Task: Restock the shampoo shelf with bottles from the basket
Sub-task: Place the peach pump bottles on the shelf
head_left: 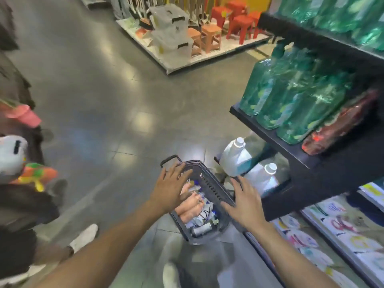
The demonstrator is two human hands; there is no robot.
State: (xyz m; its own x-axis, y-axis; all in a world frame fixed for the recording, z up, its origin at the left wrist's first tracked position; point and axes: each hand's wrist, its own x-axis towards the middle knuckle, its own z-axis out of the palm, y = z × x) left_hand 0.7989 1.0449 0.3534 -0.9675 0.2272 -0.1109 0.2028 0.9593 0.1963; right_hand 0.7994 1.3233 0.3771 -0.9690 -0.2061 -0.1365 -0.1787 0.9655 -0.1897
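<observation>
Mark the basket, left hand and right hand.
basket (pixel 214 190), head view, slotted side wall.
left hand (pixel 170 190), head view, back of the hand.
right hand (pixel 247 206), head view, back of the hand.

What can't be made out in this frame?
Head view. Labels of the bottles in the basket: blurred, small.
Some basket contents: hidden under the left hand.
The green bottles on the shelf: blurred, cut by the right edge.
Whether the right hand touches the basket: unclear.
</observation>
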